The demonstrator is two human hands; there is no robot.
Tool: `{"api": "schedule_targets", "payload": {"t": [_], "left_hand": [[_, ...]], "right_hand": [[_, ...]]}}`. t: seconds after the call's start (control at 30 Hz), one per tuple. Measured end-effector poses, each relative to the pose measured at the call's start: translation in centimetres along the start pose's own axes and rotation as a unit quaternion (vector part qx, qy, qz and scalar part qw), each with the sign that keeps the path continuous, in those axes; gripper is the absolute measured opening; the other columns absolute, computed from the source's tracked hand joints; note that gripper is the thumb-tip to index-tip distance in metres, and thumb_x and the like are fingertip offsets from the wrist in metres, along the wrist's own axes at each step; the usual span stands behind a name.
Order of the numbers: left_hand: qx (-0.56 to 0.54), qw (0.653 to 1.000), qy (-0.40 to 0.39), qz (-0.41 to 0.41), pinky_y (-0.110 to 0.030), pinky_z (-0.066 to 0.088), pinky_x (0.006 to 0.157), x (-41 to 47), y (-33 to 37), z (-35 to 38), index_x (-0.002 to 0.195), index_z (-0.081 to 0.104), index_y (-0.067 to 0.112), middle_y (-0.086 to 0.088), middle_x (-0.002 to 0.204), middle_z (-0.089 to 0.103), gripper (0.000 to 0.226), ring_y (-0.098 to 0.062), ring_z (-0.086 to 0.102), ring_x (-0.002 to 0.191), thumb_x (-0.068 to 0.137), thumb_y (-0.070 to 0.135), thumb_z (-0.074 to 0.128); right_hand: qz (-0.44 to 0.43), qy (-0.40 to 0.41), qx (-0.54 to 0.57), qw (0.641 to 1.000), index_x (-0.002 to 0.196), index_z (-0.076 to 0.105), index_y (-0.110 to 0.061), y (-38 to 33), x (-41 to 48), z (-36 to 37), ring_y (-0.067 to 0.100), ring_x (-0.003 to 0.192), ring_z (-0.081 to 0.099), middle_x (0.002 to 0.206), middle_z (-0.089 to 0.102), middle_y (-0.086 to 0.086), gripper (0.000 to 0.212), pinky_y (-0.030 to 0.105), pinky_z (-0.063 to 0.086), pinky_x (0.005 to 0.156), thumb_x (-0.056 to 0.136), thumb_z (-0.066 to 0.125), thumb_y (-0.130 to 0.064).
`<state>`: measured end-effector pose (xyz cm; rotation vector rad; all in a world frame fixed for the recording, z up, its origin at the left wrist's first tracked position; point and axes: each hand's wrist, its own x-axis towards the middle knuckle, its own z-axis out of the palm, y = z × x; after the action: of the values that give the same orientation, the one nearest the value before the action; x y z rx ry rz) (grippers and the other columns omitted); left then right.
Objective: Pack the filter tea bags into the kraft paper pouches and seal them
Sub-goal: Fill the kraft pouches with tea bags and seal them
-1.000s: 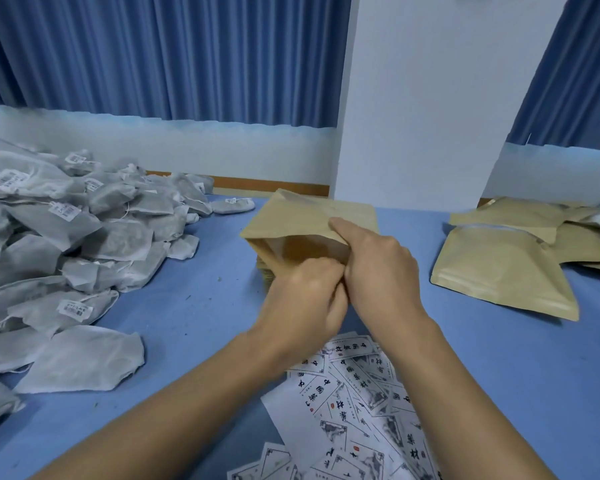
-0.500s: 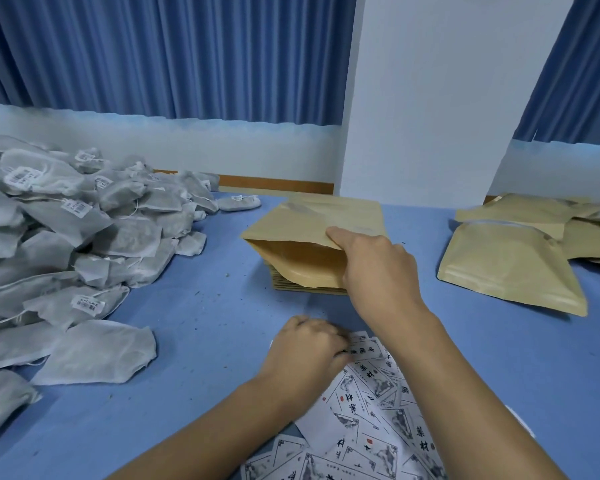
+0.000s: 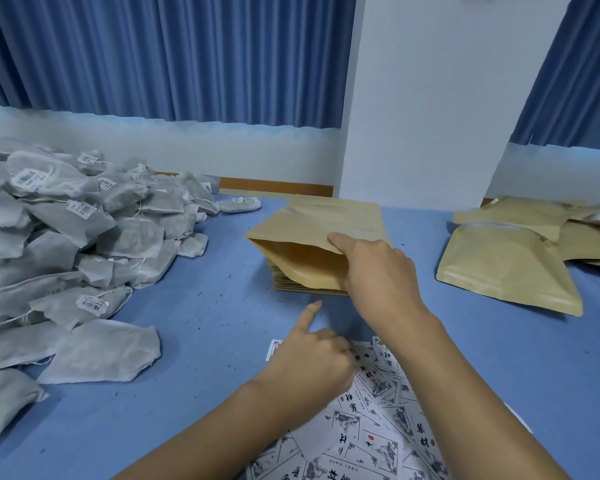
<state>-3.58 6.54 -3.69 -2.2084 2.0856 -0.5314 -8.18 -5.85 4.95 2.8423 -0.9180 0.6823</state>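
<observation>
Head view: one frame, looking down at blue table [image 3: 201,327]
Pouch: kraft pouch [image 3: 312,237] held open-mouthed, mouth toward left, resting on stack of flat pouches [image 3: 291,285]
Right hand: right hand [image 3: 378,271] pinching pouch's upper wall, thumb on top, fingers inside the mouth
Left hand: left hand [image 3: 312,362] empty, loosely curled, index finger extended, just below right hand's fingers, over printed label sheets [image 3: 371,427]
Tea bags: pile of filter tea bags [image 3: 77,244] well left of both hands
Filled pouches: pouches [image 3: 510,268] right of right hand's fingers, apart from it
</observation>
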Motion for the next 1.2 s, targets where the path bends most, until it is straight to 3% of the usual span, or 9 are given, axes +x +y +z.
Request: {"api": "schedule_targets", "payload": {"t": [0.07, 0.13, 0.23, 0.43, 0.5, 0.9, 1.03, 1.1, 1.2], "left_hand": [[-0.002, 0.999, 0.037, 0.025, -0.048, 0.030, 0.117, -0.4, 0.1, 0.2, 0.089, 0.066, 0.023, 0.006, 0.094, 0.068, 0.022, -0.014, 0.062, 0.084, 0.096, 0.022, 0.045], [-0.041, 0.997, 0.059, 0.033, -0.029, 0.054, 0.089, -0.4, 0.0, 0.2, 0.072, 0.064, 0.026, 0.009, 0.071, 0.063, 0.008, -0.011, 0.058, 0.061, 0.079, 0.026, 0.068], [-0.059, 0.992, 0.115, 0.001, -0.023, 0.046, 0.050, -0.5, -0.3, 0.5, 0.063, 0.058, 0.024, 0.009, 0.060, 0.055, 0.025, -0.013, 0.050, 0.048, 0.063, 0.025, 0.083], [-0.116, 0.899, 0.419, -0.048, -0.038, 0.052, 0.077, -1.0, -2.8, -0.3, 0.095, 0.072, -0.006, -0.016, 0.104, 0.070, 0.008, -0.032, 0.064, 0.088, 0.089, -0.006, 0.066], [-0.090, 0.888, 0.446, -0.075, -0.038, 0.051, 0.081, -1.1, -4.0, -0.8, 0.101, 0.071, -0.008, -0.018, 0.109, 0.069, 0.014, -0.034, 0.063, 0.093, 0.090, -0.008, 0.064], [-0.047, 0.908, 0.370, -0.192, -0.035, 0.047, 0.066, 1.3, -5.1, -4.6, 0.093, 0.072, 0.003, -0.007, 0.105, 0.068, 0.020, -0.028, 0.057, 0.085, 0.077, -0.010, 0.073], [-0.043, 0.959, 0.127, -0.248, -0.033, 0.035, 0.061, 2.3, -3.6, -4.4, 0.091, 0.063, 0.014, -0.003, 0.105, 0.059, 0.023, -0.025, 0.054, 0.098, 0.076, -0.002, 0.068], [-0.081, 0.958, 0.011, -0.274, -0.034, 0.034, 0.062, 3.2, -3.7, -3.7, 0.088, 0.056, 0.018, -0.004, 0.104, 0.059, 0.015, -0.026, 0.057, 0.101, 0.087, 0.003, 0.059], [-0.104, 0.956, -0.034, -0.271, -0.036, 0.044, 0.072, 5.4, -4.6, -3.8, 0.088, 0.055, 0.022, -0.009, 0.107, 0.065, 0.009, -0.030, 0.061, 0.099, 0.097, 0.022, 0.053]], "right_hand": [[0.002, -0.001, 0.006, 1.000, 0.133, 0.051, -0.038, 0.1, 0.0, -0.1, 0.016, 0.050, 0.028, 0.060, 0.034, -0.004, 0.074, 0.030, 0.025, 0.046, 0.076, 0.048, 0.009], [0.004, -0.003, 0.009, 1.000, 0.134, 0.050, -0.039, 0.2, 0.0, -0.1, 0.017, 0.051, 0.028, 0.061, 0.034, -0.003, 0.076, 0.031, 0.029, 0.049, 0.075, 0.048, 0.009], [0.005, -0.003, 0.010, 1.000, 0.133, 0.051, -0.039, 0.3, 0.0, -0.2, 0.017, 0.051, 0.028, 0.061, 0.034, -0.003, 0.076, 0.031, 0.029, 0.048, 0.074, 0.048, 0.009], [0.004, -0.008, 0.015, 1.000, 0.132, 0.051, -0.040, 0.5, 0.2, -0.4, 0.023, 0.054, 0.034, 0.063, 0.035, -0.003, 0.075, 0.034, 0.038, 0.057, 0.074, 0.047, 0.006], [0.002, -0.004, 0.014, 1.000, 0.131, 0.052, -0.039, 0.5, 0.3, -0.5, 0.029, 0.062, 0.040, 0.069, 0.046, 0.001, 0.073, 0.033, 0.040, 0.058, 0.073, 0.048, 0.005], [-0.018, -0.003, 0.016, 1.000, 0.124, 0.056, -0.035, 0.4, 0.4, -0.9, 0.034, 0.071, 0.048, 0.092, 0.066, 0.008, 0.059, 0.033, 0.038, 0.059, 0.077, 0.052, 0.001], [-0.011, 0.000, 0.016, 1.000, 0.122, 0.058, -0.033, 0.8, 0.6, -1.2, 0.030, 0.063, 0.040, 0.074, 0.050, 0.003, 0.057, 0.033, 0.035, 0.057, 0.076, 0.053, 0.000], [-0.017, -0.003, 0.022, 1.000, 0.122, 0.058, -0.031, 0.6, 0.5, -1.3, 0.027, 0.058, 0.036, 0.066, 0.035, -0.001, 0.059, 0.033, 0.034, 0.058, 0.073, 0.051, 0.001], [-0.032, -0.005, 0.021, 0.999, 0.123, 0.057, -0.031, 0.3, 0.4, -1.4, 0.030, 0.062, 0.039, 0.064, 0.030, -0.002, 0.058, 0.034, 0.034, 0.060, 0.074, 0.047, 0.000]]}}
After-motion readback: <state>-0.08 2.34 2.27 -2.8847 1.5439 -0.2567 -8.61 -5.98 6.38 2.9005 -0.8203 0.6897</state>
